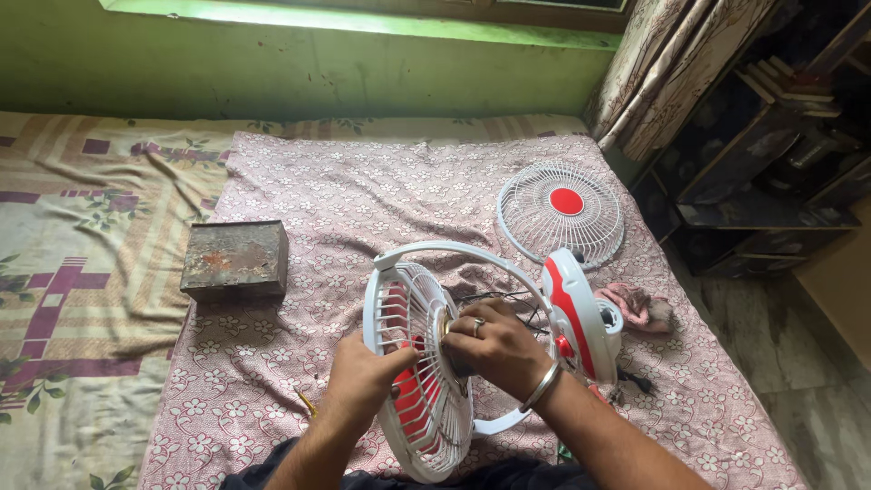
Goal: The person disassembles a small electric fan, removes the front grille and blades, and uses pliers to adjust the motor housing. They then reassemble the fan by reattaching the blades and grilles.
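A white and red table fan [581, 318] lies tipped on the pink flowered sheet [363, 200], its rear guard [413, 363] with red blades behind it facing me. My left hand [363, 377] grips the lower part of that guard. My right hand [494, 345], wearing a ring and a metal bangle, is closed around the motor hub at the guard's centre; what its fingers pinch is hidden. The fan's white front guard [561, 213] with a red centre cap lies flat further back, apart from the fan.
A rusty metal box [236, 260] sits on the sheet at the left. A pink rag [635, 307] lies beside the fan base. Patterned bedding [63, 272] spreads left, a green wall behind, a curtain [671, 73] and dark shelves [771, 154] at right.
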